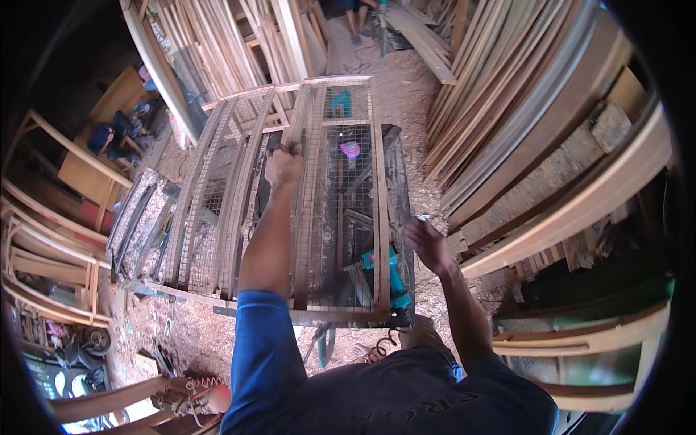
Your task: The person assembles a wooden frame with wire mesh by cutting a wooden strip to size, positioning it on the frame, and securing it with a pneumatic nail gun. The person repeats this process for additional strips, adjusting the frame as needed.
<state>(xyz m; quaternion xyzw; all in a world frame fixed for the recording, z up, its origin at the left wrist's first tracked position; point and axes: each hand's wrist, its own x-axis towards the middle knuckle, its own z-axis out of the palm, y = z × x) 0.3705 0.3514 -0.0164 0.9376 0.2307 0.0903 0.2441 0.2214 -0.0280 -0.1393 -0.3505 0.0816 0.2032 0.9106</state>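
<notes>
A long wooden frame with wire mesh [380,217] lies across a dark worktable [402,181] in front of me. My left hand [283,167] is closed around one of the frame's inner rails, near its far half. To the right of the frame, past the table's edge, hangs my right hand [428,245], fingers curled in. Something small and pale shows at its fingertips, too small to name. A teal nail gun [397,279] rests at the near right corner, partly behind the frame. Farther up, a pink tape measure [350,150] is seen at the mesh.
Tall wooden boards [500,109] lean along the right side, with more slats [210,43] stacked at the back left. A coiled hose [380,348] hangs close to my body. Shavings cover the floor [196,326]. Another person [116,138] sits at the left; someone's legs [355,22] show at the back.
</notes>
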